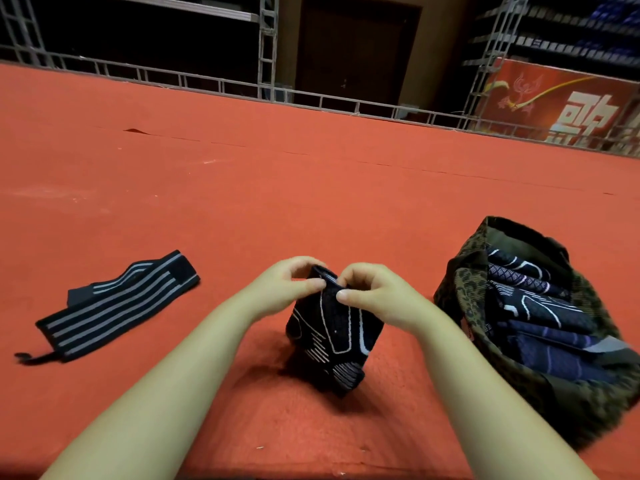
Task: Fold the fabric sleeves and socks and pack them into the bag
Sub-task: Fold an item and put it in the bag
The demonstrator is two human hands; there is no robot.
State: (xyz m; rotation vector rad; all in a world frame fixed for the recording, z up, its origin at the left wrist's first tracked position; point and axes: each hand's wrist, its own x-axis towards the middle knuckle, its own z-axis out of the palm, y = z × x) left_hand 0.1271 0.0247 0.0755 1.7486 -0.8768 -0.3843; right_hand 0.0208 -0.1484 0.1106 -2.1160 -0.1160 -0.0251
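1. Both hands meet over a black fabric sleeve (332, 336) with white line markings: the left hand (282, 289) and the right hand (372, 294) each pinch its upper edge between thumb and fingers (313, 284), so the folded piece hangs below them with its lower end on or just above the red floor covering (311, 188). Holding it by the top edge likely keeps the fold even before packing.

2. To the right, near the right forearm, a camouflage-patterned bag (460, 292) stands with its mouth gaping open toward the hands. Several dark folded pieces (540, 306), black and navy with pale lines, are stacked on edge inside, which suggests most of the packing is done. The open mouth leaves room to slip in another piece.

3. To the left, well apart from the hands, a dark strap with grey stripes (114, 306) lies flat and unfolded on the floor, apparently waiting its turn.

4. Beyond the red covering runs a metal truss railing (221, 81). At far right a red banner (561, 109) carries large white characters, only partly in view and not readable.
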